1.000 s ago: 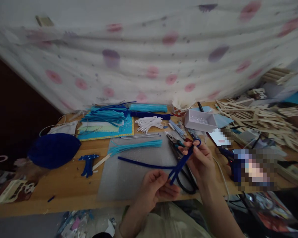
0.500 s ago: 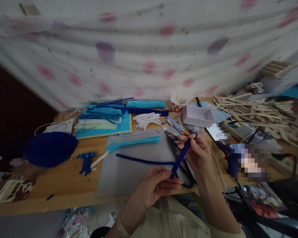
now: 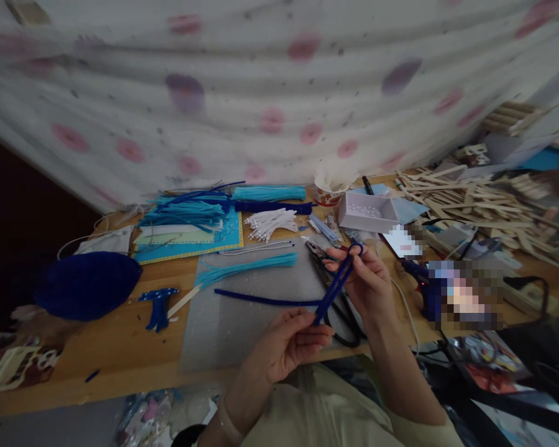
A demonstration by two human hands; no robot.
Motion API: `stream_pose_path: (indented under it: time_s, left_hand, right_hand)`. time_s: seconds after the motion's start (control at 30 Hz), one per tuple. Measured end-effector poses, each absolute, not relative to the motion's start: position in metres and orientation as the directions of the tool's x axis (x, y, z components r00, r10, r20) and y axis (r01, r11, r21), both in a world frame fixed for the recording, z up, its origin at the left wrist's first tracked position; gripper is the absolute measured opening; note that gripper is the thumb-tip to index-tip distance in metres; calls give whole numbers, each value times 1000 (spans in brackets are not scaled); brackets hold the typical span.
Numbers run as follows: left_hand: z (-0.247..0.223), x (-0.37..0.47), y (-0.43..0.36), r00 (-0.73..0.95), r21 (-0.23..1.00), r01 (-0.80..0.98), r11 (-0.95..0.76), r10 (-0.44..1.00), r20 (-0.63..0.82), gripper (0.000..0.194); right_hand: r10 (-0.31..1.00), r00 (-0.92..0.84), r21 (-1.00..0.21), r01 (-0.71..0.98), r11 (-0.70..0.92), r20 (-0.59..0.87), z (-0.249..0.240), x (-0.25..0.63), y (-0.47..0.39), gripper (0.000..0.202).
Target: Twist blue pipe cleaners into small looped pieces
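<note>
A folded dark blue pipe cleaner (image 3: 335, 292) stretches between my two hands, with a small loop at its upper end. My left hand (image 3: 295, 341) pinches its lower end between thumb and fingers. Near the loop, my right hand (image 3: 366, 276) grips it with thumb and forefinger. Beneath it lie black-handled pliers (image 3: 342, 316) on a translucent mat (image 3: 228, 335). Another dark blue pipe cleaner (image 3: 261, 300) lies on the mat, its right end close to my left hand. Light blue stems (image 3: 251, 267) rest farther back.
A dark blue oval piece (image 3: 88, 285) and a small blue T-shaped piece (image 3: 158, 307) lie at the left. Behind are white stamens (image 3: 270, 222) and a white box of beads (image 3: 368, 211). Wooden sticks (image 3: 475, 211) and a glue gun (image 3: 419, 285) are at the right.
The view has shifted slightly. The folded pipe cleaner now shows two strands with a gap between them, and its loop is more visible. Both hands keep their hold.
</note>
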State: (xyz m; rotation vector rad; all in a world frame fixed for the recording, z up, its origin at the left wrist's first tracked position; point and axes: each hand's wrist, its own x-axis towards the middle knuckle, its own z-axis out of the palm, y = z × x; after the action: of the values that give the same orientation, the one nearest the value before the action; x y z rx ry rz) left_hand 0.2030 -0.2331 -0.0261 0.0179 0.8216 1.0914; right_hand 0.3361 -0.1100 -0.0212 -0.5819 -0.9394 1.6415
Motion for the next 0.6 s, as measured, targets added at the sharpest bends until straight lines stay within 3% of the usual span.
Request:
stream_pose_path:
  time_s: [0.4, 0.6]
  left_hand:
    - [-25, 202, -233, 151, 424, -746, 513, 751, -643, 20]
    - [-30, 204, -232, 65, 537, -720, 440, 813, -579, 30]
  right_hand:
    - [950, -298, -829, -552, -90, 96, -19, 337, -111, 25]
    - [941, -315, -820, -566, -83, 122, -18, 339, -112, 23]
